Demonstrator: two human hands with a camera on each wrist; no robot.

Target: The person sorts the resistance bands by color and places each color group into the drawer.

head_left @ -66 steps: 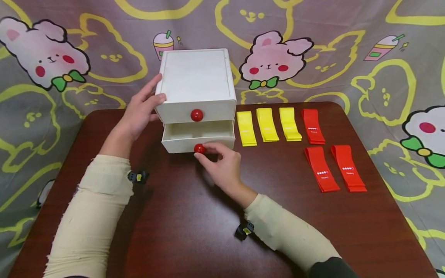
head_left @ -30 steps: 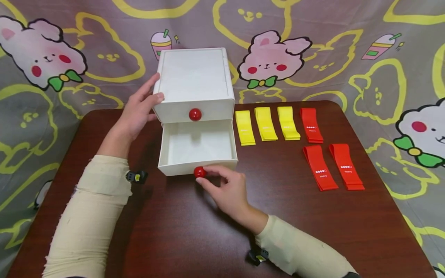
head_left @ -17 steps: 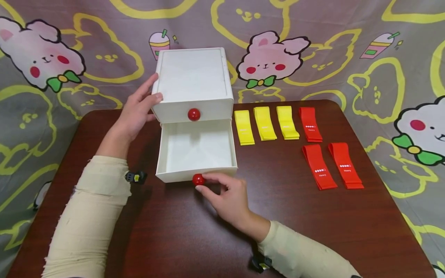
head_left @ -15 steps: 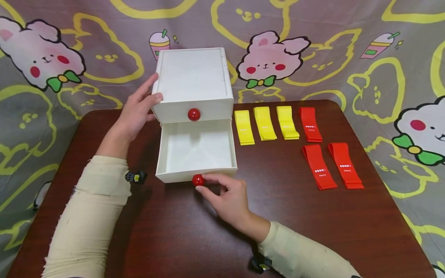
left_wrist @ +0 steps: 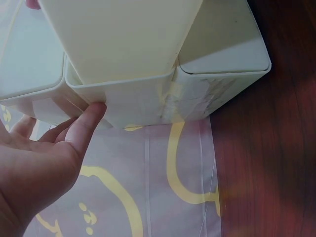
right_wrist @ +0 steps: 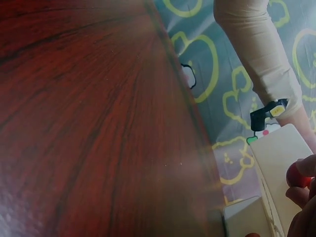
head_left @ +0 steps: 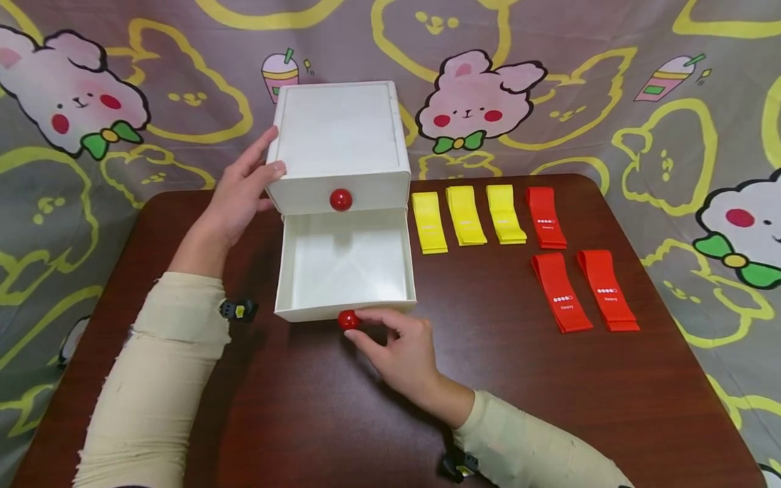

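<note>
A white two-drawer cabinet [head_left: 342, 129] stands at the back of the table, a red ball knob on each drawer. My left hand [head_left: 234, 196] rests against its left side, thumb at the front top corner; in the left wrist view the fingertips [left_wrist: 94, 109] touch the white wall. The lower drawer [head_left: 348, 268] is pulled far out and has nothing in it. Thumb and forefinger of my right hand [head_left: 403, 349] pinch its red knob [head_left: 348, 320]. The upper drawer, with its own red knob [head_left: 340, 200], is closed.
Right of the cabinet lie several folded bands on the dark wooden table [head_left: 317, 413]: three yellow ones, the nearest a yellow band [head_left: 430, 224], and three red ones marked "Heavy", among them a red band [head_left: 561, 291]. A patterned curtain [head_left: 573, 74] hangs behind.
The lower drawer has slid out toward me, my right hand on its knob moving with it; over the last half second it has barely moved. My left hand stays on the cabinet.
</note>
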